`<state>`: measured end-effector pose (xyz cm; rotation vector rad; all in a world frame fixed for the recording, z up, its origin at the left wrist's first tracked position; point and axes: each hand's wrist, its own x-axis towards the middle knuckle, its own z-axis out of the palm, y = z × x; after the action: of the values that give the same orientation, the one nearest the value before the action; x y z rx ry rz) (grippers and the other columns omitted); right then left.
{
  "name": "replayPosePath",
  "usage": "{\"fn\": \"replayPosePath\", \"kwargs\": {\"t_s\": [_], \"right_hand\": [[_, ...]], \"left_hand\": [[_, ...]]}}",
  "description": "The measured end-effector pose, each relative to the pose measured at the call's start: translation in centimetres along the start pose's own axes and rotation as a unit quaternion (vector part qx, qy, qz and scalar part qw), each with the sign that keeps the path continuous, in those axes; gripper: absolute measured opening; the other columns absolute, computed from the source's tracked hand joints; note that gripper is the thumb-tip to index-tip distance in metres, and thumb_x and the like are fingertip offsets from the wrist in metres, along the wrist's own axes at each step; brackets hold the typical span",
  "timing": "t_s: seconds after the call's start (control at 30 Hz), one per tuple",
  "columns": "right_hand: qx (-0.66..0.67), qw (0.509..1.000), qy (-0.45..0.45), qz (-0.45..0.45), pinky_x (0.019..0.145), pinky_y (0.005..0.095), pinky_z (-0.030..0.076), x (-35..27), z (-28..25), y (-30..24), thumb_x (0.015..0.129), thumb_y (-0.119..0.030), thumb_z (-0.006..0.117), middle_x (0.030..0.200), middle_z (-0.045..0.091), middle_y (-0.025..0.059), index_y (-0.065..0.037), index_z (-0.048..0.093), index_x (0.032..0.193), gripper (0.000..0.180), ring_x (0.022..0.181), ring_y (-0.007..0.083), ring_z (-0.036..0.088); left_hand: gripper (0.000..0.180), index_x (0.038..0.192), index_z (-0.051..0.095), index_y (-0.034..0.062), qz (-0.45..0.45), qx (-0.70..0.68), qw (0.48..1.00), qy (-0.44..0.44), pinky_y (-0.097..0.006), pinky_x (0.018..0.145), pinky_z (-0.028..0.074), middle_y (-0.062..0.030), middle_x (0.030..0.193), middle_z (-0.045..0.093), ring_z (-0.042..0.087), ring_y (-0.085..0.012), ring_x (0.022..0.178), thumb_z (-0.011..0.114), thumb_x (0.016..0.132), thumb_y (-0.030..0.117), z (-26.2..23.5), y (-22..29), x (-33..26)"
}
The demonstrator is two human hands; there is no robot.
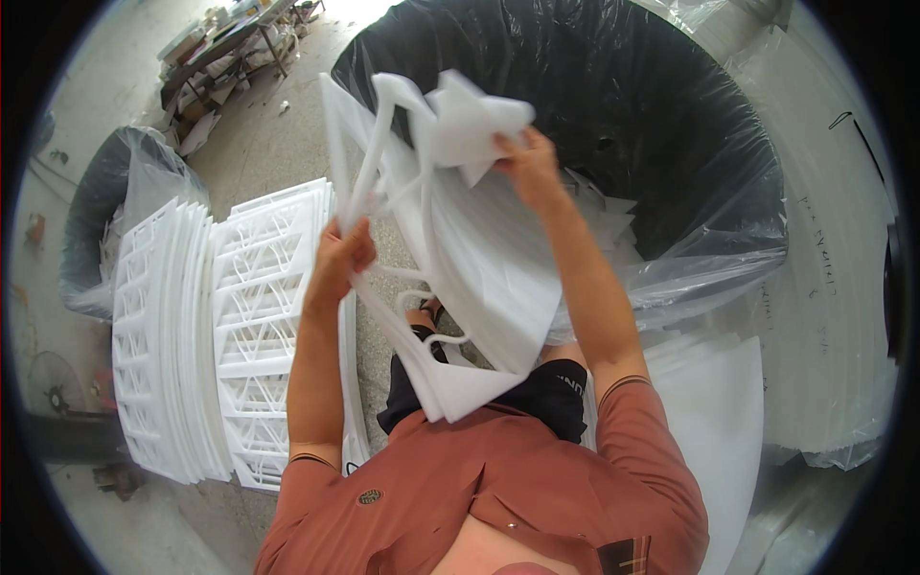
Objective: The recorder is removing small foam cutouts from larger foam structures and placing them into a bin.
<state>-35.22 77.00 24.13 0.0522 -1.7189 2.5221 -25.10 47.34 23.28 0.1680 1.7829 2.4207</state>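
Observation:
My left hand [342, 261] is closed on the edge of a white foam sheet [458, 391] with cut-out openings and thin strips. The sheet hangs tilted in front of my body, its lower corner near my lap. Pinched in my right hand [530, 168] are loose white foam offcuts [470, 125], slightly blurred, at the sheet's upper end. They are over the near left part of a large round bin [671, 144] lined with dark and clear plastic. More white scraps [613, 216] lie inside that bin.
To my left stand two stacks of cut-out foam sheets, an outer stack [158, 335] and an inner stack [273, 326]. Behind them is a smaller plastic-lined bin [91, 216]. A cluttered table [230, 38] is far left. Plain white sheets [714, 431] lie at my right.

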Motion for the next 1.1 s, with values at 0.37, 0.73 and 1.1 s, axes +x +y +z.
{"fn": "replayPosePath", "kwargs": {"t_s": [0.37, 0.73, 1.1], "right_hand": [[-0.477, 0.821, -0.244, -0.196, 0.113, 0.0526, 0.019, -20.0, -2.9, 2.2, 0.044, -0.029, 0.092, 0.152, 0.019, 0.0225, -0.004, 0.020, 0.147, 0.128, 0.141, 0.0399, 0.019], [-0.550, 0.727, -0.314, -0.265, 0.109, 0.0474, 0.033, -23.3, 1.1, 11.0, 0.081, -0.004, 0.053, 0.139, 0.041, 0.0237, 0.006, 0.039, 0.135, 0.056, 0.129, 0.0414, 0.040], [-0.552, 0.714, -0.245, -0.355, 0.098, 0.0442, 0.041, -23.0, 2.6, 14.4, 0.083, -0.024, 0.058, 0.124, 0.055, 0.0224, 0.006, 0.052, 0.120, 0.048, 0.115, 0.0384, 0.051]], "left_hand": [[0.034, 0.121, 0.051, 0.0028, 0.055, 0.025, 0.993, 0.103, -0.025, 0.057, 0.046, -0.0020, 0.068, 0.054, 0.055, -0.0129, 0.057, 0.059, 0.093, 0.020, -9.3, 9.3, 0.3], [0.042, 0.093, 0.062, -0.0072, -0.082, 0.740, 0.662, -0.088, -0.042, 0.069, 0.050, -0.0241, 0.086, 0.064, 0.063, -0.0377, 0.075, 0.067, 0.085, 0.034, 7.6, 7.2, -9.4], [0.049, 0.120, 0.047, -0.0067, -0.275, 0.327, 0.898, 0.107, -0.032, 0.070, 0.052, -0.0117, 0.108, 0.059, 0.060, -0.0189, 0.087, 0.069, 0.085, 0.018, -1.4, -3.8, -9.4]]}}
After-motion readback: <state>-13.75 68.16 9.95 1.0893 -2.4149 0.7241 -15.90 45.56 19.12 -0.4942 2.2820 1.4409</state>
